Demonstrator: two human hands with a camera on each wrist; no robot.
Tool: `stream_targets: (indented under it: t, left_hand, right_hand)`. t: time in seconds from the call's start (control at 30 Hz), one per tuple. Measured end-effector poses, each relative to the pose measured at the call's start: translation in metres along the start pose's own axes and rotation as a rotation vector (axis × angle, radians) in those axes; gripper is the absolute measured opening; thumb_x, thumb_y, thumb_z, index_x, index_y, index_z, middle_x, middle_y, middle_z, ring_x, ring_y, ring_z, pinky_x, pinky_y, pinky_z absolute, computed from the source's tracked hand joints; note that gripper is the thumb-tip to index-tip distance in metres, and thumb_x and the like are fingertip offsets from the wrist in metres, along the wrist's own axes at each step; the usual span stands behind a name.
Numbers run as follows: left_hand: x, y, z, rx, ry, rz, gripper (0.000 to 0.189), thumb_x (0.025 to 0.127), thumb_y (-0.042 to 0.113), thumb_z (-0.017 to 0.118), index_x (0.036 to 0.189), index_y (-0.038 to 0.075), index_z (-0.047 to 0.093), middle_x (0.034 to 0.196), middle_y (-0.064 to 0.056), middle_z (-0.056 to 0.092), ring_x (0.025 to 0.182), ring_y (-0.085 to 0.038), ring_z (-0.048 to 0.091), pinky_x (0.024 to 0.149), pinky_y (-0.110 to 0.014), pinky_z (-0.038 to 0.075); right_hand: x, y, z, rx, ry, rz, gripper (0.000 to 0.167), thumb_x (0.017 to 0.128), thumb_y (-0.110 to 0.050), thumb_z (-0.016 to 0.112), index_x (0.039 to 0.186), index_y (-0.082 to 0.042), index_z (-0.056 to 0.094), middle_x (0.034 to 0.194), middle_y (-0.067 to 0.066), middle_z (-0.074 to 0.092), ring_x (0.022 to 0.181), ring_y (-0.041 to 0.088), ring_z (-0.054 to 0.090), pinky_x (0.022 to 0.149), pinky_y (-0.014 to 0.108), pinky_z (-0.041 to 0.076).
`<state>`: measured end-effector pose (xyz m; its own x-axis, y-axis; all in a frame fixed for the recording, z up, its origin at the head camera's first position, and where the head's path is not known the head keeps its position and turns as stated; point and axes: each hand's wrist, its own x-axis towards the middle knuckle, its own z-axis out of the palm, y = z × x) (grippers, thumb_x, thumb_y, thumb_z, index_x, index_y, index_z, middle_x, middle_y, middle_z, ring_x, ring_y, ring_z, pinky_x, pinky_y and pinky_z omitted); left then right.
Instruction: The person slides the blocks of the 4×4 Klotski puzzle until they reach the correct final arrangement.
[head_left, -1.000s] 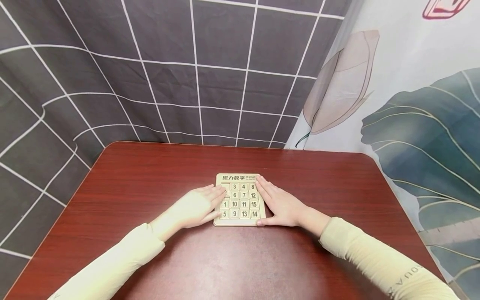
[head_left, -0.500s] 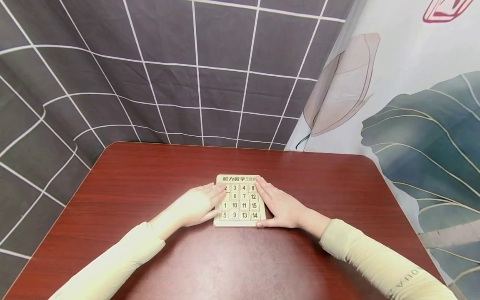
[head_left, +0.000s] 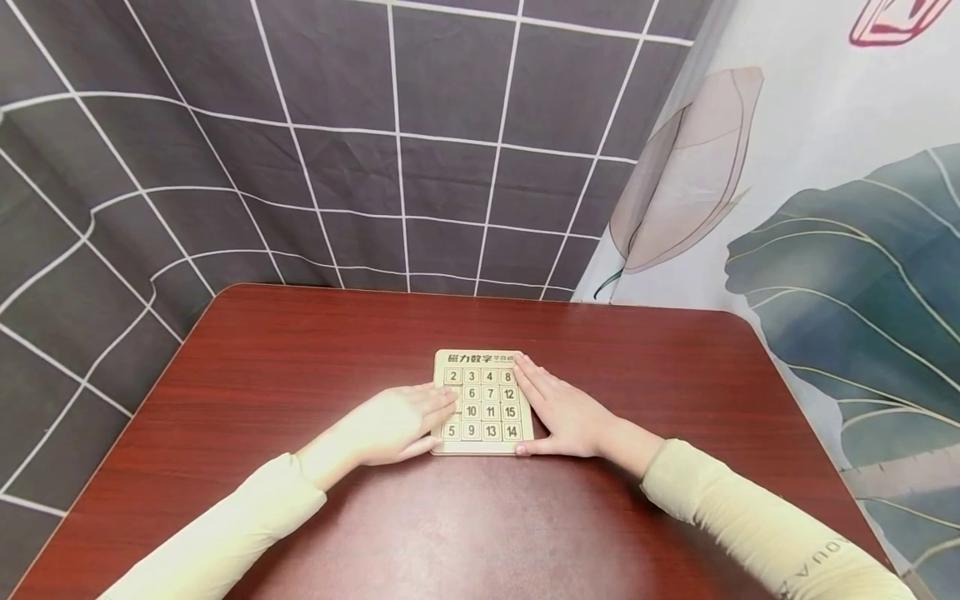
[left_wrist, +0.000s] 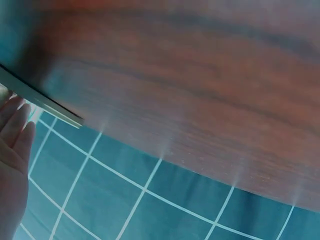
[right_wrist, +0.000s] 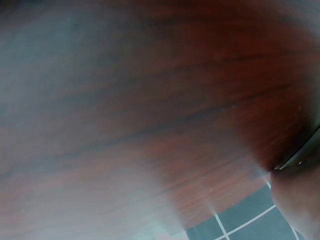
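Note:
A cream number sliding puzzle (head_left: 483, 448) lies flat on the table, with numbered square tiles in rows under a printed heading. My left hand (head_left: 397, 422) reaches over its left edge, fingers straight, fingertips on the left column between the 2 tile (head_left: 453, 377) and the 5 tile (head_left: 452, 431); what lies under them is hidden. My right hand (head_left: 573, 417) rests along the right edge, fingers extended at the top corner and thumb at the bottom one. In the left wrist view, the puzzle's edge (left_wrist: 60, 112) shows above the fingers.
The glossy reddish-brown table (head_left: 322, 350) surrounds the puzzle. Behind it hangs a dark grey curtain with a white grid (head_left: 442, 175), and at the right a white curtain with leaf prints (head_left: 667, 250).
The 2 tile has slid up into the top left corner. My left fingers have then shifted down the left column, covering the 1 tile's spot. My right hand stays in place.

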<state>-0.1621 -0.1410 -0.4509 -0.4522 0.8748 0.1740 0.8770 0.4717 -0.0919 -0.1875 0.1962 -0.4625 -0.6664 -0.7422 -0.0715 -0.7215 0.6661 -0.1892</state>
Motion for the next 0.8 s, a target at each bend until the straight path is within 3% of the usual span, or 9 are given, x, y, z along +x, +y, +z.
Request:
stream_targets:
  t: [0.33,0.63,0.8]
  left_hand:
    - [0.005,-0.009,-0.001,-0.024,-0.031,-0.034,0.052,0.103,0.035,0.064,0.143,0.001,0.065,0.150,-0.014,0.065,0.141,-0.028,0.062,0.122,-0.041,0.049]
    - [-0.007,0.009,-0.010,0.052,0.073,0.095,0.052,0.098,0.039,0.072,0.135,0.002,0.071,0.139,-0.013,0.072,0.132,-0.025,0.069,0.115,-0.039,0.055]
    - [-0.015,0.019,-0.008,0.070,0.075,0.121,0.049,0.098,0.041,0.072,0.131,0.005,0.073,0.137,-0.011,0.074,0.130,-0.022,0.070,0.113,-0.037,0.056]
  right_hand:
    - [-0.001,0.000,0.000,-0.007,0.009,-0.012,0.119,0.092,-0.070,0.067,0.167,0.007,0.016,0.178,0.023,0.006,0.166,0.038,0.015,0.133,0.052,0.030]
    - [0.000,-0.001,-0.001,-0.013,0.024,-0.020,0.118,0.092,-0.069,0.068,0.166,0.009,0.018,0.177,0.025,0.009,0.165,0.041,0.018,0.132,0.054,0.032]
    - [0.000,0.000,0.000,-0.010,0.014,-0.015,0.119,0.092,-0.069,0.067,0.166,0.008,0.016,0.178,0.024,0.008,0.165,0.040,0.017,0.132,0.054,0.032]
